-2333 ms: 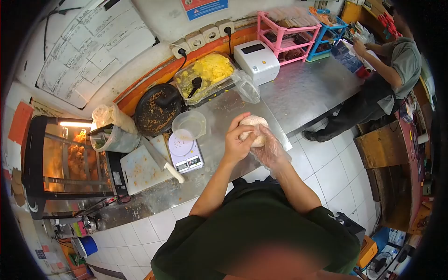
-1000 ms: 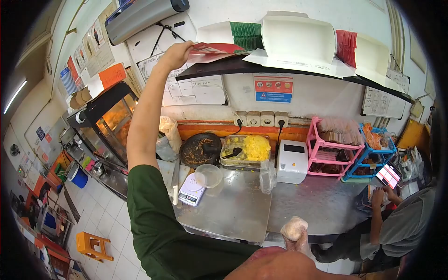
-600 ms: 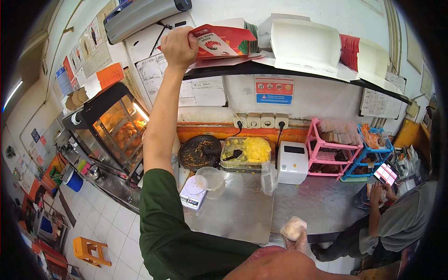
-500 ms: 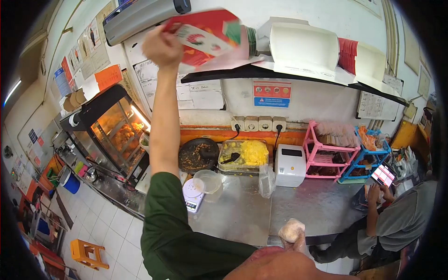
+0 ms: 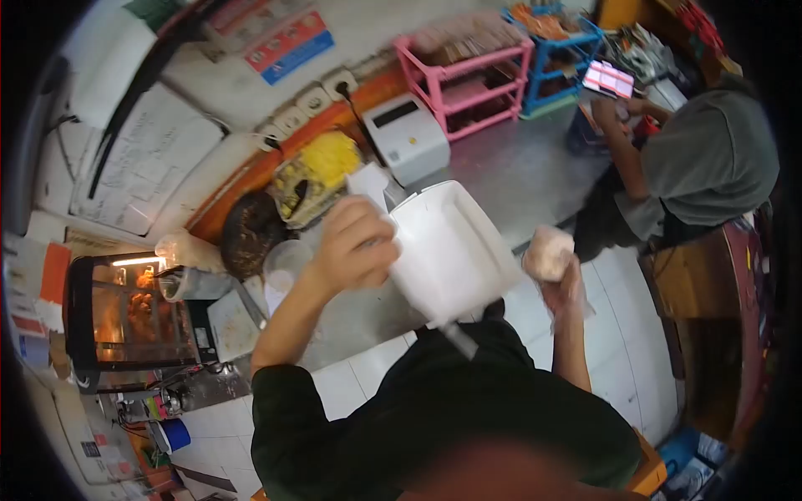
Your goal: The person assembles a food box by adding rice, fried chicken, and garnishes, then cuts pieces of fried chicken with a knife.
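My left hand (image 5: pixel 359 246), slightly blurred, is closed on the left edge of a white paper food box (image 5: pixel 455 255). The box is opened out, its pale inside facing me, held in front of my body over the counter's edge. To the right of it, my right hand (image 5: pixel 565 292) is in a clear plastic glove. Its fingers are closed round a rounded whitish lump (image 5: pixel 549 252), which looks like a rice portion, though I cannot make out its wrapping. A small gap separates the lump from the box.
Along the wall stand a tray of yellow food (image 5: pixel 330 160), a dark round pan (image 5: pixel 248 234), a white label printer (image 5: pixel 407 139) and a pink rack (image 5: pixel 468 83). A heated display case (image 5: pixel 125 313) is at left. A co-worker (image 5: pixel 706 159) holds a phone at right.
My left hand has come down from the shelf with the box, which was printed side out and now shows its white inside. My view has turned, and my right hand is higher in it.
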A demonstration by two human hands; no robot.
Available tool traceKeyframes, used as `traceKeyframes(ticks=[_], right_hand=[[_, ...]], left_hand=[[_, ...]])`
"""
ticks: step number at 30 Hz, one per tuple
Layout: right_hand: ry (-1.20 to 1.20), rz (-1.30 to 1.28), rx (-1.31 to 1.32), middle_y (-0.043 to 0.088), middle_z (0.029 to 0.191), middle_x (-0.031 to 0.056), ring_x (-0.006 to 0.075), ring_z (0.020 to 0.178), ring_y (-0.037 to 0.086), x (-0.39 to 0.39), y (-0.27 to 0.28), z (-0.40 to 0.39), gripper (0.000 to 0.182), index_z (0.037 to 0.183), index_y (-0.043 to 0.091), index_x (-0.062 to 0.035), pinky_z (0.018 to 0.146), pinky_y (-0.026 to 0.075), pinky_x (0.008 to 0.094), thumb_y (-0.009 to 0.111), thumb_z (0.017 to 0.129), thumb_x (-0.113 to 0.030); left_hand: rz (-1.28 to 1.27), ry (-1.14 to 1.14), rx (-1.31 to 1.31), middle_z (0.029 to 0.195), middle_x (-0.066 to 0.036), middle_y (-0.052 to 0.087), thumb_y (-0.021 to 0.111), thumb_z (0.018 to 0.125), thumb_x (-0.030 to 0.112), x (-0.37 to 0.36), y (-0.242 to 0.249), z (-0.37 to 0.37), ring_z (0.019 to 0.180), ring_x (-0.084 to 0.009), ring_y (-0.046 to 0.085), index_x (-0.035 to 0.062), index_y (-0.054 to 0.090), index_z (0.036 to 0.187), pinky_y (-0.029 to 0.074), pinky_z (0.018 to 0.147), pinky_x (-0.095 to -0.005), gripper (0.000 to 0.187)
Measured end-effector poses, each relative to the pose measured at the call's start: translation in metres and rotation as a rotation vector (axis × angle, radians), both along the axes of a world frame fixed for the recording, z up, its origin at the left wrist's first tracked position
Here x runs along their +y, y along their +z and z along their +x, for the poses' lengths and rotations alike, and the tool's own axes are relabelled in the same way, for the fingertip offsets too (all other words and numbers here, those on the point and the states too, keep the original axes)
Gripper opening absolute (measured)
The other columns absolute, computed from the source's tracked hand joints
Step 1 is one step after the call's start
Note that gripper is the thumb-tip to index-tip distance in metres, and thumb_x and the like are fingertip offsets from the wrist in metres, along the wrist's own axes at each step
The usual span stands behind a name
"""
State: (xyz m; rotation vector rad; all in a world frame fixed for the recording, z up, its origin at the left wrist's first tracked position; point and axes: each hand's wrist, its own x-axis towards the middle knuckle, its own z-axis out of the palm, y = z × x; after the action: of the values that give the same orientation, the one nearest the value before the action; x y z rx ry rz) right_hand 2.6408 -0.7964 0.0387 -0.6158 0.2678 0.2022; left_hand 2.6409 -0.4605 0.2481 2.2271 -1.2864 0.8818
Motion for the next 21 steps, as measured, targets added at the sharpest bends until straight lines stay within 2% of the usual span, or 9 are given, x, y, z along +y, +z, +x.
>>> traceKeyframes(ticks=[4, 6, 10, 13, 15, 16, 18, 19, 21], right_hand=[[-0.161, -0.109, 0.077, 0.049, 0.125, 0.0173, 0.0327, 0.111, 0.053, -0.028, -0.005, 0.03, 0.053, 0.129, 0.037, 0.0016, 0.097, 0.042, 0.0494, 0.043, 0.092, -0.035], [-0.052, -0.067, -0.022, 0.049, 0.124, 0.0174, 0.0337, 0.111, 0.052, -0.037, -0.014, 0.047, 0.047, 0.128, 0.037, 0.0009, 0.093, 0.044, 0.0514, 0.044, 0.092, -0.028], [0.219, -0.353, 0.006, 0.054, 0.115, 0.0133, 0.025, 0.099, 0.058, 0.001, -0.059, 0.101, 0.042, 0.123, 0.044, -0.0021, 0.084, 0.05, 0.0447, 0.049, 0.091, -0.029], [0.475, -0.36, 0.092, 0.055, 0.113, 0.0122, 0.0247, 0.1, 0.057, 0.064, -0.086, 0.12, 0.048, 0.123, 0.044, -0.002, 0.086, 0.049, 0.0397, 0.055, 0.088, -0.034], [0.368, -0.696, 0.183, 0.056, 0.114, 0.0139, 0.025, 0.105, 0.055, 0.103, -0.154, 0.125, 0.056, 0.123, 0.047, -0.0008, 0.092, 0.044, 0.0366, 0.059, 0.084, -0.039], [0.392, -0.703, 0.174, 0.056, 0.114, 0.0139, 0.025, 0.105, 0.055, 0.111, -0.149, 0.131, 0.056, 0.123, 0.047, -0.0008, 0.092, 0.044, 0.0366, 0.059, 0.084, -0.039], [0.607, -1.191, -0.151, 0.06, 0.105, 0.0144, 0.0251, 0.103, 0.057, 0.122, -0.141, 0.14, 0.047, 0.113, 0.057, -0.004, 0.087, 0.048, 0.0357, 0.056, 0.082, -0.039], [0.634, -1.192, -0.163, 0.06, 0.105, 0.0144, 0.0251, 0.103, 0.057, 0.124, -0.138, 0.144, 0.047, 0.113, 0.057, -0.004, 0.087, 0.048, 0.0357, 0.056, 0.082, -0.039], [0.784, -1.552, -0.11, 0.061, 0.103, 0.0186, 0.0277, 0.106, 0.056, 0.128, -0.138, 0.153, 0.047, 0.106, 0.062, -0.0024, 0.091, 0.044, 0.0363, 0.059, 0.077, -0.039]], left_hand=[[-0.048, 0.085, 0.026, 0.075, -0.003, 0.05, 0.058, 0.057, 0.007, -0.025, -0.136, 0.048, 0.073, -0.0219, 0.05, 0.0108, 0.055, 0.07, 0.043, 0.072, -0.0369, 0.014], [-0.004, 0.092, 0.141, 0.078, -0.002, 0.052, 0.058, 0.059, 0.006, -0.035, -0.181, 0.061, 0.081, -0.0214, 0.051, 0.0113, 0.056, 0.07, 0.043, 0.083, -0.0382, 0.013], [0.137, 0.168, 0.285, 0.082, -0.002, 0.054, 0.06, 0.062, 0.007, -0.038, -0.245, 0.063, 0.088, -0.0219, 0.051, 0.0121, 0.057, 0.072, 0.04, 0.089, -0.0434, 0.012], [0.119, 0.326, 0.346, 0.083, -0.002, 0.054, 0.058, 0.062, 0.005, -0.04, -0.263, 0.06, 0.091, -0.0213, 0.051, 0.0125, 0.057, 0.072, 0.037, 0.093, -0.0427, 0.012], [0.087, 0.39, 0.327, 0.082, -0.001, 0.054, 0.059, 0.062, 0.005, -0.041, -0.264, 0.063, 0.091, -0.0215, 0.051, 0.0131, 0.058, 0.072, 0.037, 0.094, -0.0421, 0.013], [0.078, 0.414, 0.327, 0.082, -0.001, 0.054, 0.059, 0.062, 0.005, -0.041, -0.264, 0.064, 0.091, -0.0215, 0.051, 0.0131, 0.058, 0.072, 0.037, 0.094, -0.0421, 0.013], [0.104, 0.468, 0.334, 0.083, -0.001, 0.054, 0.059, 0.062, 0.005, -0.041, -0.261, 0.063, 0.091, -0.0212, 0.051, 0.0134, 0.058, 0.071, 0.037, 0.094, -0.0422, 0.012], [0.097, 0.494, 0.341, 0.083, -0.001, 0.054, 0.059, 0.062, 0.005, -0.042, -0.26, 0.061, 0.091, -0.0212, 0.051, 0.0134, 0.058, 0.071, 0.037, 0.094, -0.0422, 0.012], [0.09, 0.525, 0.381, 0.082, -0.001, 0.054, 0.059, 0.062, 0.005, -0.045, -0.256, 0.059, 0.092, -0.0208, 0.051, 0.0133, 0.058, 0.07, 0.037, 0.095, -0.0422, 0.012]])
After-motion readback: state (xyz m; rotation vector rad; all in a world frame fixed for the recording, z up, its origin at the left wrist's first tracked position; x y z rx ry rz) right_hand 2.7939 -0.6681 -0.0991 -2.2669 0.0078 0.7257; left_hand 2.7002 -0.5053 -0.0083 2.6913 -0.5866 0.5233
